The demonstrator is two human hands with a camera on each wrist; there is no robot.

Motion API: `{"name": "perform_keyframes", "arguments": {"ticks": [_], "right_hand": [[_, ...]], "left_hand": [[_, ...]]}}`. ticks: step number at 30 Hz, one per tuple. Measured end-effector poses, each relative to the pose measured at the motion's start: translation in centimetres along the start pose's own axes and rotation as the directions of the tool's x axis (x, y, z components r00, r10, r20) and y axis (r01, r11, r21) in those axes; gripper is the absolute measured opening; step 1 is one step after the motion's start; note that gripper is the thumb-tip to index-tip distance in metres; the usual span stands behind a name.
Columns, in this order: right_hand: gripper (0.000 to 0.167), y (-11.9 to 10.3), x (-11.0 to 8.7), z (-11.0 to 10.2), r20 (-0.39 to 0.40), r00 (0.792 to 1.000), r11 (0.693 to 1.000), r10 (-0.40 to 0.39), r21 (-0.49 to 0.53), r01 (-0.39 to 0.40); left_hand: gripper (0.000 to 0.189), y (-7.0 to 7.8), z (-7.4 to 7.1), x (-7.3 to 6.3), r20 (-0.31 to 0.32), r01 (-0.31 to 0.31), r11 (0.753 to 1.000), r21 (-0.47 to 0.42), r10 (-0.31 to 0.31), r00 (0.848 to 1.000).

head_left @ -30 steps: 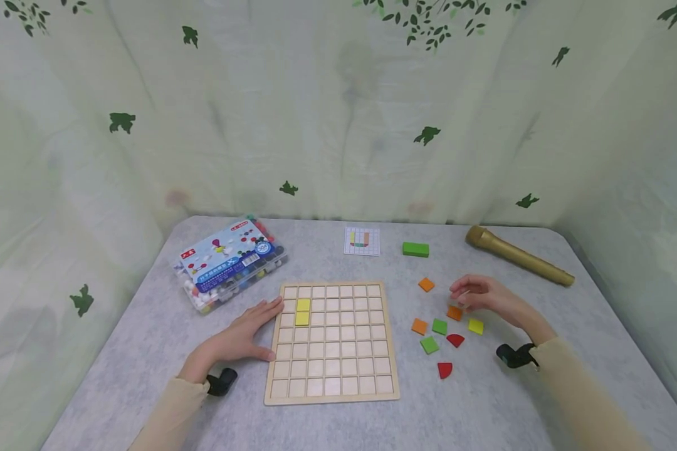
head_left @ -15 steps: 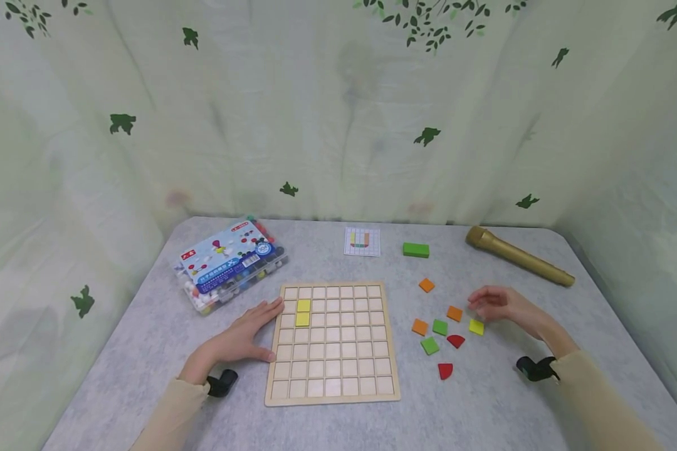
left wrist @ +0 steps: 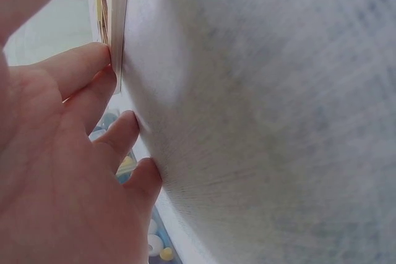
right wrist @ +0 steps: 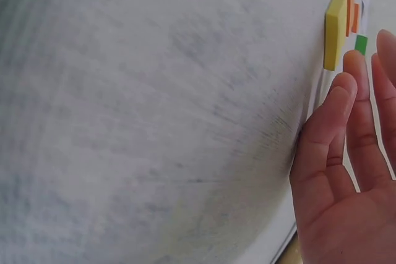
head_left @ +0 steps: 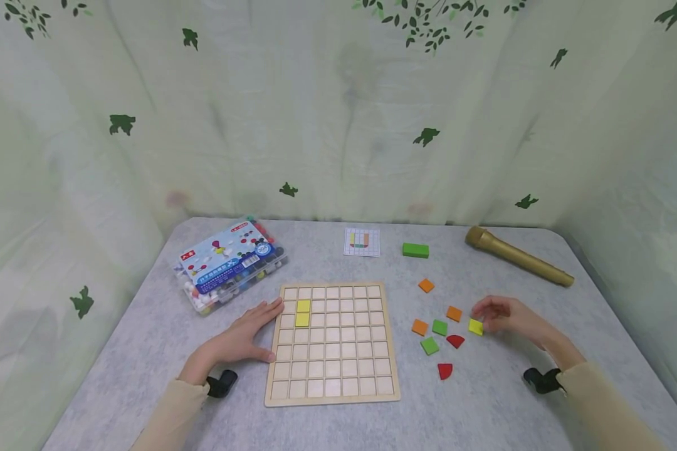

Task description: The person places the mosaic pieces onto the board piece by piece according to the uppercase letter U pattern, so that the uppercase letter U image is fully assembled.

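Observation:
My left hand lies spread at the left edge of the wooden grid board, its fingertips and thumb touching the rim. Two yellow square tiles sit one above the other in the board's upper left. My right hand is low over the table with loosely bent fingers, right beside a loose yellow square tile. In the right wrist view that yellow tile stands just beyond the fingertips, with nothing between fingers and thumb. Around it lie orange tiles, green tiles and red quarter-circle tiles.
A small card with a coloured grid pattern lies behind the board. To its right are a green block and a gold microphone-shaped object. A clear case of coloured balls sits at the back left.
My right hand has moved right and toward me, from above the orange tile to beside the loose yellow tile. The left hand and the board have stayed still.

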State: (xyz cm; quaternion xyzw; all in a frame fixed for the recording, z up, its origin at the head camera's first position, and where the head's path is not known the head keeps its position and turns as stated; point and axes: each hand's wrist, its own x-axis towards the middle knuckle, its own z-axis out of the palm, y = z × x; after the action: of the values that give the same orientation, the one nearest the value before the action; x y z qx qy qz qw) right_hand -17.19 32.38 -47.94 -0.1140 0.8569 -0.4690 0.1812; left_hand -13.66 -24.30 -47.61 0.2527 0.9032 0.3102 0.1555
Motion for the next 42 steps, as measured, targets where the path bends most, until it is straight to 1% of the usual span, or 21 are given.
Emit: {"name": "perform_keyframes", "arguments": {"ticks": [2,11,14,17,21,24,27,31,33,36,42], "right_hand": [[0.027,0.0,0.1,0.2,-0.007,1.000,1.000,0.006,-0.013,-0.006],[0.025,-0.5,0.3,1.2,-0.004,0.999,0.990,-0.036,-0.133,0.035],[0.025,-0.6,0.4,1.5,-0.019,1.000,0.987,-0.020,-0.159,0.017],[0.024,-0.8,0.3,1.6,-0.033,0.999,0.987,-0.003,-0.161,-0.002],[0.023,-0.9,0.4,1.5,-0.031,0.999,0.989,-0.008,-0.145,0.004],[0.021,-0.9,0.3,1.4,-0.007,1.000,0.992,-0.018,-0.123,0.017],[0.018,-1.0,0.3,1.2,0.010,1.000,0.995,-0.009,-0.097,0.010],[0.017,-1.3,0.5,1.0,-0.008,1.000,0.997,0.026,-0.076,-0.027],[0.017,-1.5,0.6,1.0,-0.015,0.999,0.998,0.028,-0.064,-0.029],[0.020,-2.0,0.9,1.1,-0.021,0.999,0.999,0.029,-0.044,-0.030],[0.023,-3.8,1.9,1.9,0.030,1.000,1.000,-0.002,0.014,0.001]], "left_hand": [[0.098,0.0,0.0,0.0,0.000,0.003,1.000,0.003,-0.003,1.000],[0.098,-0.1,0.1,0.0,0.002,0.010,1.000,0.008,-0.010,1.000],[0.099,-0.2,0.1,0.0,0.000,0.015,1.000,0.022,-0.015,1.000],[0.099,-0.2,0.1,0.0,-0.004,0.014,0.999,0.029,-0.014,1.000],[0.098,-0.1,0.0,-0.1,-0.010,0.002,1.000,0.031,-0.002,1.000],[0.098,-0.1,0.0,-0.1,-0.007,0.006,1.000,0.025,-0.006,1.000],[0.099,-0.1,0.1,-0.1,-0.003,0.010,1.000,0.016,-0.010,1.000],[0.098,0.0,0.0,-0.2,-0.004,0.008,1.000,0.012,-0.008,1.000],[0.098,0.0,0.0,-0.3,-0.005,0.009,1.000,0.013,-0.009,1.000],[0.098,0.1,0.0,-0.3,-0.006,0.009,1.000,0.013,-0.009,1.000],[0.098,0.1,0.0,-0.3,-0.003,0.004,1.000,0.012,-0.004,1.000]]}}
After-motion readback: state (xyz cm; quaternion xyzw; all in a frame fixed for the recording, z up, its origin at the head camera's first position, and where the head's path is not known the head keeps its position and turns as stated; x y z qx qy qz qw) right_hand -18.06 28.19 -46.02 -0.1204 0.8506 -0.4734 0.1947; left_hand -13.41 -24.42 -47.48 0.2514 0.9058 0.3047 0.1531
